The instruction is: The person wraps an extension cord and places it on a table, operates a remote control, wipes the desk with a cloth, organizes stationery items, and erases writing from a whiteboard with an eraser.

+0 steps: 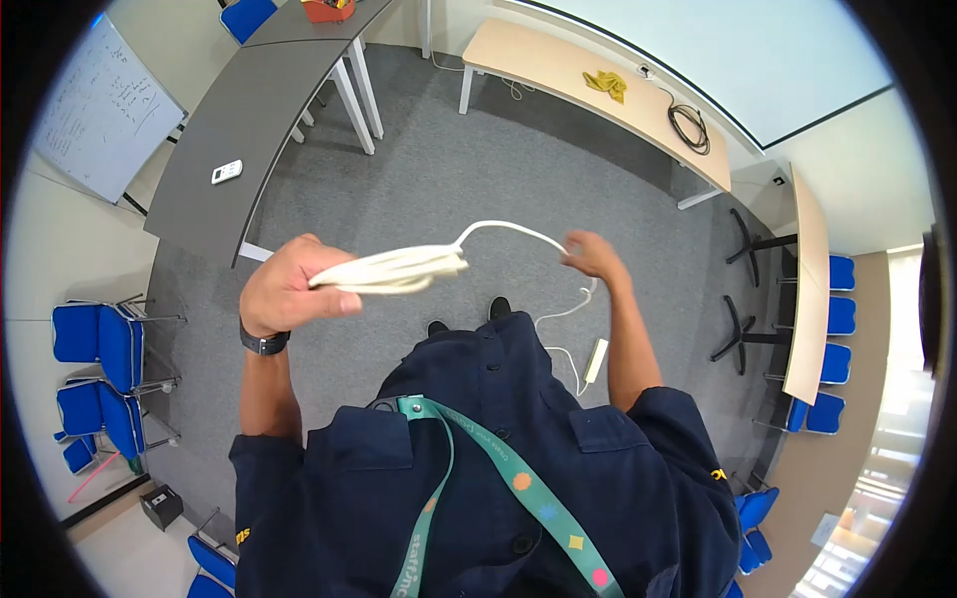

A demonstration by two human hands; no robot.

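Observation:
A white cable (pixel 394 271) lies in gathered loops in my left hand (pixel 289 287), with the fingers and thumb closed around one end of the bundle. From the loops a single strand arcs across to my right hand (pixel 595 256), whose fingers pinch it. Below that hand the cable hangs down in loose bends toward the floor. At its far end a white power strip (pixel 595 362) rests on the grey carpet, to the right of my feet.
A dark grey table (pixel 214 135) at left carries a white remote (pixel 227 172). On the wooden table (pixel 543 55) ahead lie a yellow cloth (pixel 606 86) and a coiled black cable (pixel 689 130). Blue chairs (pixel 100 344) stand at left; another wooden table (pixel 809 299) is at right.

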